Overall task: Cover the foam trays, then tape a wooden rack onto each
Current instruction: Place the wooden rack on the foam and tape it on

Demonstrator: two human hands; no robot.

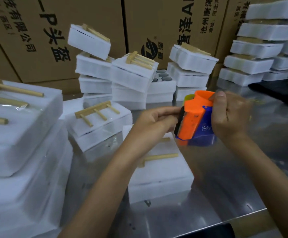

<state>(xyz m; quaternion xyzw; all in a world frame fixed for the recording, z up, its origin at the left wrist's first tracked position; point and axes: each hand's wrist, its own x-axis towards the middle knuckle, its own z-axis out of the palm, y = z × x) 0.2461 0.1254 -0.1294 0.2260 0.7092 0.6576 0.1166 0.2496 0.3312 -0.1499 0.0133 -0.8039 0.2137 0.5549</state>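
Here, mid-step on the taping: right hand (229, 115) wrapped around the blue body of the tape dispenser (195, 121), thumb up against its orange top, fingers curled tight on it. Left hand (154, 121) just beside the toothed cutter edge, fingertips bunched at the blade as if picking up the loose tape end; whether tape is actually pinched there cannot be told, since the strip itself is too faint to see.

Below and slightly toward the body from both sets of fingers: the covered foam tray (160, 179) on the steel table (225, 186), with a wooden rack (158, 157) lying on its lid, partly hidden under the left forearm. Rack pegs running left to right, pointing toward the right-hand side; crossbar at the left end, under the left wrist.

Left fingers nearer the rack than the right. Judged next: tape end drawn down and across the pegs, dispenser following from the right.

To the left of the fingers, more trays already carrying racks, in stacks (95, 121); cardboard boxes (37, 31) well beyond.
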